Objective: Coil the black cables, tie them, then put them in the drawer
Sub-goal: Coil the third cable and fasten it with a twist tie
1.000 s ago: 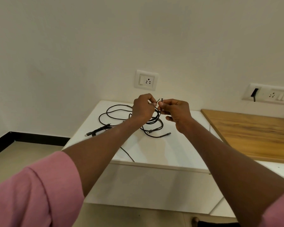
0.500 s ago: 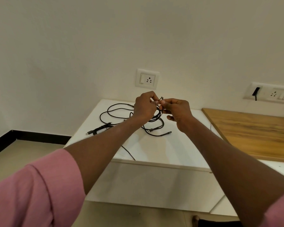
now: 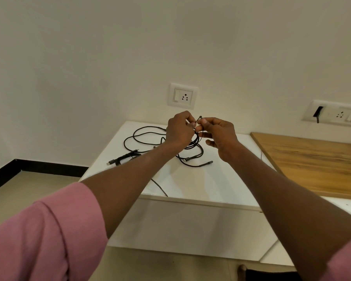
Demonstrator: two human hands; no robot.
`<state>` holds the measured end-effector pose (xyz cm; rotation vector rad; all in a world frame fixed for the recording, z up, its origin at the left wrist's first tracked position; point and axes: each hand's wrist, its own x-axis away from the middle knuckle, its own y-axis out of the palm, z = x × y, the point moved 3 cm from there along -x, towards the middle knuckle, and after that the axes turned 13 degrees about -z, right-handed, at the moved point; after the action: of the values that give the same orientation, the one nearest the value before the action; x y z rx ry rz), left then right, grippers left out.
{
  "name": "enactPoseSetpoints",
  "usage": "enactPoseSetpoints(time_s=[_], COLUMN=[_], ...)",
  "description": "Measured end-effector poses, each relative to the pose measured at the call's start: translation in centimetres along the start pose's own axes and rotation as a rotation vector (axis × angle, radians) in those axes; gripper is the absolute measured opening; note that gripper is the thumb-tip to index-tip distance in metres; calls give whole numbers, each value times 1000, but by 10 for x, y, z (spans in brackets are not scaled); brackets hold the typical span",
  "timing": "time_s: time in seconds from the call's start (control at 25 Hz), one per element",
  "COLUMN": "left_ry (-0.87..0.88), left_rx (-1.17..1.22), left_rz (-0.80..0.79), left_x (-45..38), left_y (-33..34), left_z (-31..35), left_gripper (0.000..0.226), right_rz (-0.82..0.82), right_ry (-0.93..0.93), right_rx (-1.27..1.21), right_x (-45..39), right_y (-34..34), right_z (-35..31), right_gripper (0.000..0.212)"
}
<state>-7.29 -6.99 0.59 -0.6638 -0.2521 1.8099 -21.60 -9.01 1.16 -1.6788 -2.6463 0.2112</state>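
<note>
A loose tangle of black cables [image 3: 142, 136] lies on the white cabinet top [image 3: 190, 183]. A short bundled black cable [image 3: 123, 158] rests near its left edge. My left hand [image 3: 178, 130] and my right hand [image 3: 219, 134] meet above the tangle, both pinching one black cable end [image 3: 199, 119] between thumb and fingers. The cable hangs down from my hands into a small coil [image 3: 195, 142], partly hidden behind them. A plug end [image 3: 208, 163] lies on the top in front of the coil.
A white drawer front [image 3: 190, 226] sits below the cabinet top. A wooden desktop [image 3: 312, 161] adjoins on the right. A wall socket [image 3: 183, 95] is behind my hands, and a switch panel [image 3: 336, 116] is on the right wall. Beige floor lies to the left.
My hands stay together on the cable end, with only small finger movement. The view has shifted slightly.
</note>
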Motion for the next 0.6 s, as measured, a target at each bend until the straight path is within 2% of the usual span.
enactPoseSetpoints(time_s=[0.6], left_ry=[7], left_rx=[-31], left_rz=[0], left_x=[-2], left_y=[3], left_z=[-2], left_gripper=[9], right_rz=[14], right_ry=[41], right_rx=[98], right_x=[3], right_y=[5], right_z=[-2], right_gripper=[17])
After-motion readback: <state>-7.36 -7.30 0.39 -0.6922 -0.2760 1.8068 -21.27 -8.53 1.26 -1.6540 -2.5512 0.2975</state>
